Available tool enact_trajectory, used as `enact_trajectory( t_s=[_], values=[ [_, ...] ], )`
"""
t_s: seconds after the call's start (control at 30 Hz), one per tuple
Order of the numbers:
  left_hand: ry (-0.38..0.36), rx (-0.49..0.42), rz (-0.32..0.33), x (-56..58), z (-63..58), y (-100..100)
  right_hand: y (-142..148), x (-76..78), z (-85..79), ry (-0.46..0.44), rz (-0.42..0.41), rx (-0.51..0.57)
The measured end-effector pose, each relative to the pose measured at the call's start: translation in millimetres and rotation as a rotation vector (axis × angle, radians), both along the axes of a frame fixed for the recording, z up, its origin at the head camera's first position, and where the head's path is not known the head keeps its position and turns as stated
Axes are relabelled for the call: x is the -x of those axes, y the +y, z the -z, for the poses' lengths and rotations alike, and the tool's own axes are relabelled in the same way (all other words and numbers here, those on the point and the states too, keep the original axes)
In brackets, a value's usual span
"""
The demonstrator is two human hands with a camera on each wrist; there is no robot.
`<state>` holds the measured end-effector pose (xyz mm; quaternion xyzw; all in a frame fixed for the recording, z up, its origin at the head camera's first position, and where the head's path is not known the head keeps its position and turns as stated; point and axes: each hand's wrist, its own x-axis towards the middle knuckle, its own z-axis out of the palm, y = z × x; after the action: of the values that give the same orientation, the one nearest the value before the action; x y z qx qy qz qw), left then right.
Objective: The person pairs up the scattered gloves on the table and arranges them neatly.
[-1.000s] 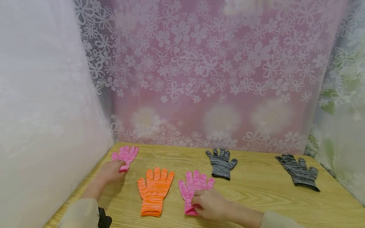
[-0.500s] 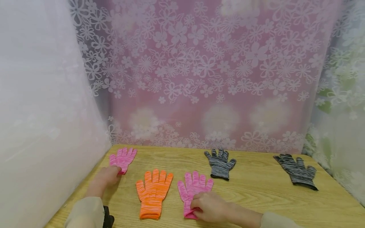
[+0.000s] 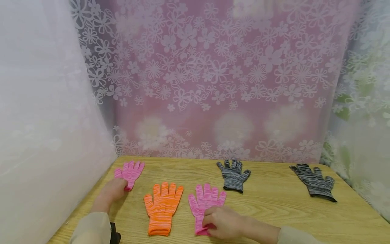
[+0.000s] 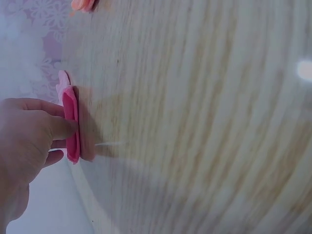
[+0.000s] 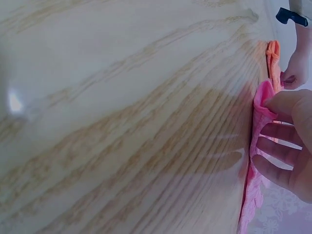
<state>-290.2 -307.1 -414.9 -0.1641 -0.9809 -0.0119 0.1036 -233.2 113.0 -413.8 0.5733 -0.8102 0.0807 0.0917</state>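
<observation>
- The far pink glove (image 3: 131, 171) lies near the left back corner of the worktop (image 3: 265, 211), fingers pointing away; the left hand (image 3: 111, 190) pinches its cuff, the thumb at the opening.
- The near pink glove (image 3: 205, 200) lies at the front, just right of the orange glove (image 3: 162, 210); the right hand (image 3: 224, 222) holds its cuff, thumb at the mouth, with the other fingers along the knit.
- Both look like thin knit, so expect them to be light, soft and floppy, and hardly fragile; the 5 fingers of each would likely droop or fold if raised by the cuff alone.
- The cuff rim seems the best hold: it is a doubled edge that gapes a little, letting a thumb slip in.
- The knit should grip skin well, though it may slide easily over the smooth wood.
- The 2 grey gloves (image 3: 234, 178) lie flat towards the back right, untouched, and would probably handle alike.
</observation>
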Motion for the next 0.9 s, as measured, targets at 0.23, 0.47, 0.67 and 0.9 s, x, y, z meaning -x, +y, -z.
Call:
enact_trajectory(
  t_s=[0.23, 0.47, 0.67, 0.9],
  values=[
    [-0.002, -0.016, -0.014, -0.4, 1.6, -2, 4, 3.0, -2.0, -0.080, -0.045, -0.059],
    [0.000, -0.152, -0.087, -0.9, -4.4, -4, 11, 5.6, -5.7, -0.248, -0.084, -0.088],
    [0.100, -0.268, -0.136, 4.9, -26.2, -5, 17, 9.1, -7.2, -0.335, -0.099, -0.072],
    [0.156, -0.468, -0.154, 7.3, -61.3, 5, 18, 13.3, 0.9, -0.166, -0.179, 0.023]
  ],
)
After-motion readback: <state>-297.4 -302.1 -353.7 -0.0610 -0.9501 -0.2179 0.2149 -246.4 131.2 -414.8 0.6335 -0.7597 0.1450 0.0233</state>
